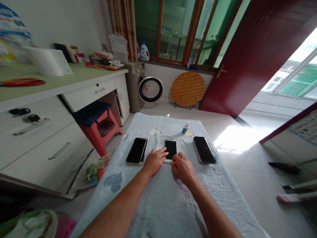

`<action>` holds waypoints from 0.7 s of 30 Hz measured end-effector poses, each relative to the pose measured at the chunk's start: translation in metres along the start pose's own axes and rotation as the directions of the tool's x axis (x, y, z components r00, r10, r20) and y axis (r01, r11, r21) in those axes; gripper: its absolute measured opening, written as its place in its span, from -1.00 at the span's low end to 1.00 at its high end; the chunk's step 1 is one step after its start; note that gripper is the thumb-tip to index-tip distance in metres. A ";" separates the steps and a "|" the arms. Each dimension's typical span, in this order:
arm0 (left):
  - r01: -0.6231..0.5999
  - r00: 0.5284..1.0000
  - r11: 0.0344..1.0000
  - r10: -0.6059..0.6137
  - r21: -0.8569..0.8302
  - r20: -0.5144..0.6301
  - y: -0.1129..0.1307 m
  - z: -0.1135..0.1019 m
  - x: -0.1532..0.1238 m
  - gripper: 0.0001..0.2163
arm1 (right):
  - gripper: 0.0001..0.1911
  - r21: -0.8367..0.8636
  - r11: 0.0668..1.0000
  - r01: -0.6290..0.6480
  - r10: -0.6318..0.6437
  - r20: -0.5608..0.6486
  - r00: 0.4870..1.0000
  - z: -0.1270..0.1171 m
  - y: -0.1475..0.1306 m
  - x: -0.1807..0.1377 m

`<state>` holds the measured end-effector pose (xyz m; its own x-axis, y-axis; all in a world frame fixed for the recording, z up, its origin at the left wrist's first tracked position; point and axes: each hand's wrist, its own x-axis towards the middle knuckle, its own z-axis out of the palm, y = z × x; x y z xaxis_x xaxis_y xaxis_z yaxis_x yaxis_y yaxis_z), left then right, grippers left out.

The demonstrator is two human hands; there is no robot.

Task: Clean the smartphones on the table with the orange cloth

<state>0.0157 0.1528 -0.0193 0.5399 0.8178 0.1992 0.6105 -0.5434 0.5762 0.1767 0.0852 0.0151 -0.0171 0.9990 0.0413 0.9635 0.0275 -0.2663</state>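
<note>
White slim phone with a dark rectangular screen is lying face up in the middle of a worktop draped in pale blue, wrinkly fabric, pretty much square to the person, which I'd guess is so both hands can get at it without any stretching. The left hand has its fingers stretched out and a bit fanned, tips over the left side of the screen; looks to me like bracing, since a smooth phone could skate around on loose cloth. The right hand is curled up tight at the lower right corner, seemingly pinching a small yellow-orange scrap, though it's mostly hidden so I can't tell what it is. Black-screened phones with pale edges sit off to either side, a left stack and a right stack, each looking like more than one layer, probably parked there to leave elbow room. Small upright bottle with a blue label and whitish top stands beyond the phone, likely there to be reachable but out of the way.
</note>
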 end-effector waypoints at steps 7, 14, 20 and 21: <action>-0.041 0.999 0.999 0.041 -0.001 0.000 0.002 -0.005 -0.002 -0.70 | -0.86 0.012 0.997 0.070 -0.069 -0.029 0.997 0.013 -0.027 0.012; -0.014 1.000 1.000 0.014 -0.002 0.009 -0.003 0.002 0.001 -0.71 | -0.89 0.059 0.998 -0.013 0.011 0.032 0.999 0.000 0.000 0.004; -0.055 0.997 0.998 0.056 0.016 -0.050 -0.007 0.007 0.000 -0.72 | -0.89 0.092 0.989 -0.116 0.116 -0.002 0.993 -0.016 0.033 -0.002; -0.061 0.996 0.998 0.063 0.029 -0.067 -0.006 0.007 -0.001 -0.72 | -0.89 0.111 0.986 -0.128 0.131 -0.020 0.991 -0.017 0.035 -0.001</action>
<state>0.0158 0.1541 -0.0281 0.5369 0.7931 0.2877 0.5929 -0.5973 0.5401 0.2151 0.0844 0.0219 0.1143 0.9931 0.0255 0.9221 -0.0965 -0.3747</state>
